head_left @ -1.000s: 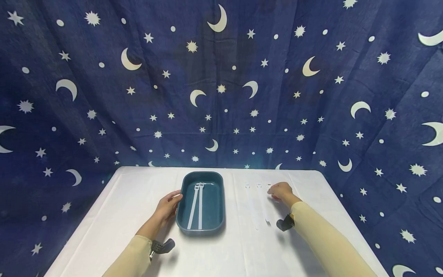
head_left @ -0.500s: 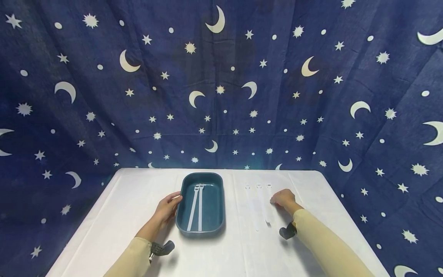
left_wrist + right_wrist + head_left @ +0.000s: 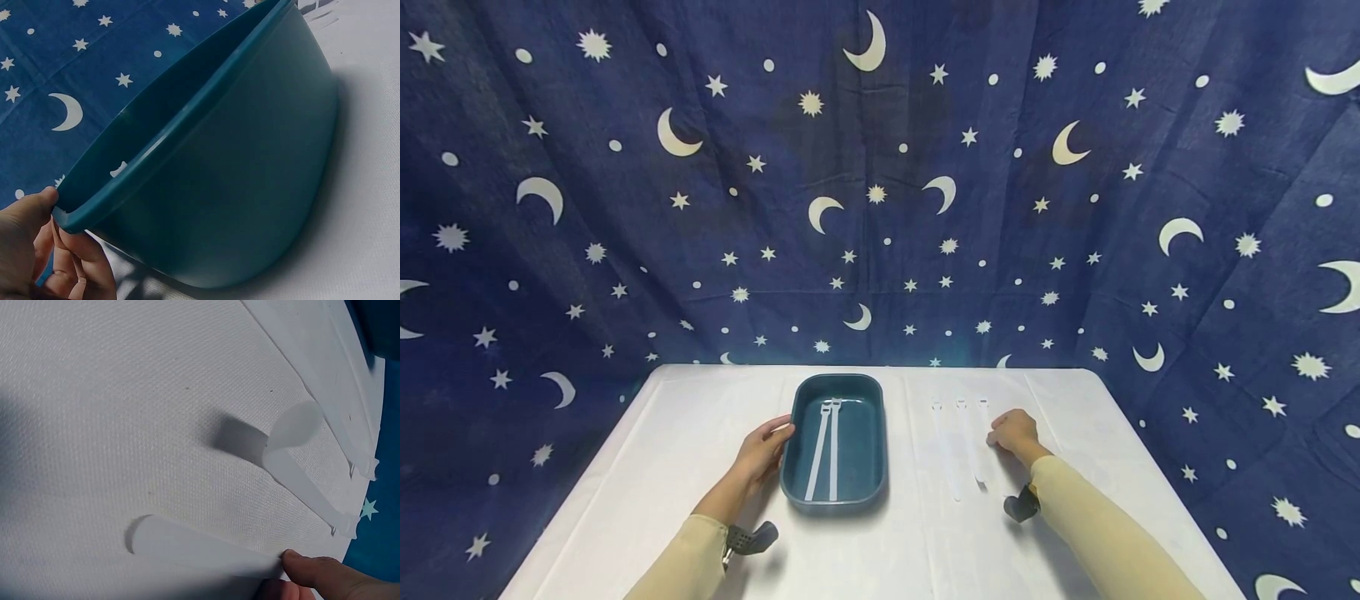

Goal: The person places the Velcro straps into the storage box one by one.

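two white straps in teal tray, gripped by left hand; right hand pinches another strap.

Starry backdrop (navy), white tabletop

And here's the head camera peering forward and down over teal basin and white straps, left-wrist view sharing the basin close-up, right-wrist the straps.

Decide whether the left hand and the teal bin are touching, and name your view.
Touching. The left wrist view shows it: the left hand grips the teal bin by its rim.
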`<action>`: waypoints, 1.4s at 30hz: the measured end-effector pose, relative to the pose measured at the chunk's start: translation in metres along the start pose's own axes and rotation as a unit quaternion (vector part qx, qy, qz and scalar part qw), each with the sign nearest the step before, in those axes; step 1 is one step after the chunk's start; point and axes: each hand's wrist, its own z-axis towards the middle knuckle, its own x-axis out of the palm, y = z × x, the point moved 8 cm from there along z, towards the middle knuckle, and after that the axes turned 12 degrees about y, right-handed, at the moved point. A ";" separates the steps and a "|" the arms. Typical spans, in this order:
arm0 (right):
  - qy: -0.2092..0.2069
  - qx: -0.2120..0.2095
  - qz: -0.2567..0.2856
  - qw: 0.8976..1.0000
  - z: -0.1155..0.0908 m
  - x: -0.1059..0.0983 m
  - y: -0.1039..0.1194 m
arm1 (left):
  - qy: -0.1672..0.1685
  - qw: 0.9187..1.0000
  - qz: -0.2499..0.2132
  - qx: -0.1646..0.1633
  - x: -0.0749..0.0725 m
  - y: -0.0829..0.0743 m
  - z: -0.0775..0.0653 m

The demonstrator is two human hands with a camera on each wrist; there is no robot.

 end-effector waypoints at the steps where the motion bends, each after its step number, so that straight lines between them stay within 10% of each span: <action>1: 0.001 0.001 -0.001 1.000 0.000 0.000 0.000 | -0.001 1.000 -0.002 0.000 0.000 0.000 0.000; 42: 0.023 0.083 0.028 0.996 0.012 0.002 -0.009 | 0.001 1.000 -0.002 -0.003 -0.001 0.003 0.000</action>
